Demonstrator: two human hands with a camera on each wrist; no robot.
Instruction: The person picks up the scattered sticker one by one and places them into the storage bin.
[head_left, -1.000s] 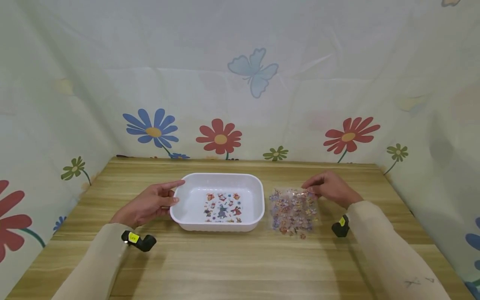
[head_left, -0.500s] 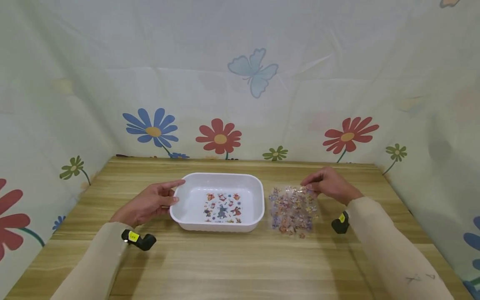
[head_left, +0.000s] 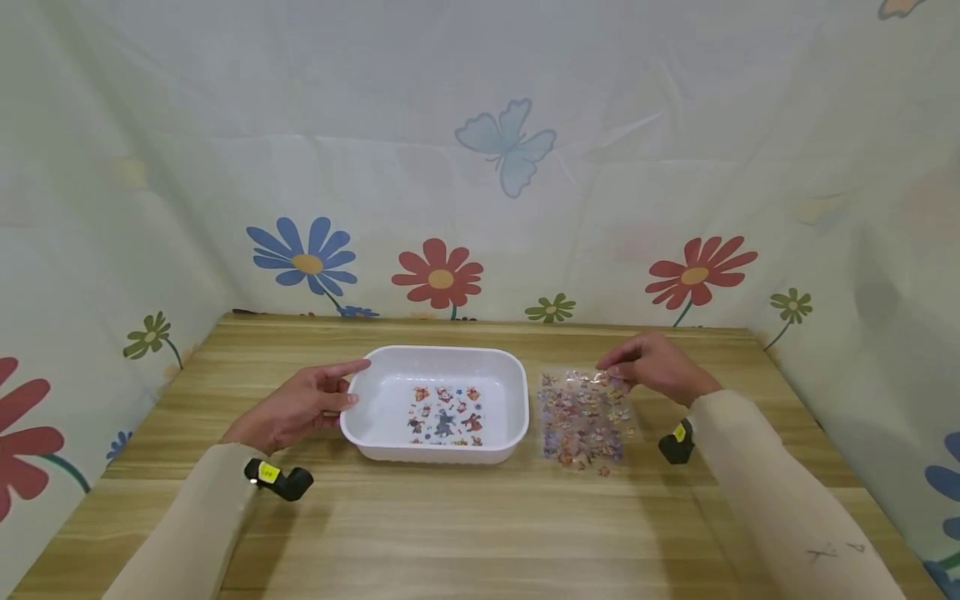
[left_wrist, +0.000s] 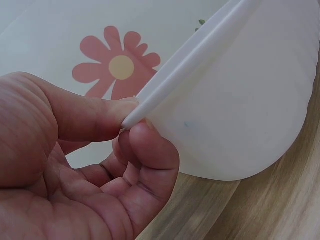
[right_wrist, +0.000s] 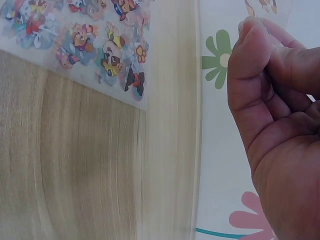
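My left hand (head_left: 296,406) pinches the left rim of a white plastic tray (head_left: 435,456) between thumb and fingers; the left wrist view shows the tray's rim (left_wrist: 172,82) at the fingertips. On the tray's floor lies a sheet of cartoon stickers (head_left: 444,419). To the right of the tray are clear sticker sheets (head_left: 581,421), layered so that their prints overlap. My right hand (head_left: 660,369) pinches a clear sticker sheet by its far right corner, and a printed bit of film (right_wrist: 262,7) shows by the fingertips. Other sheets (right_wrist: 82,42) lie flat on the table below.
The wood-grain table (head_left: 487,533) ends at the back against a cloth backdrop (head_left: 360,183) printed with flowers and a butterfly. A black wrist camera (head_left: 279,481) is strapped to the left sleeve, another camera (head_left: 678,442) to the right one.
My right hand has risen slightly and shifted a little left, the sheet's corner moving with it. The left hand and the tray stay where they were.
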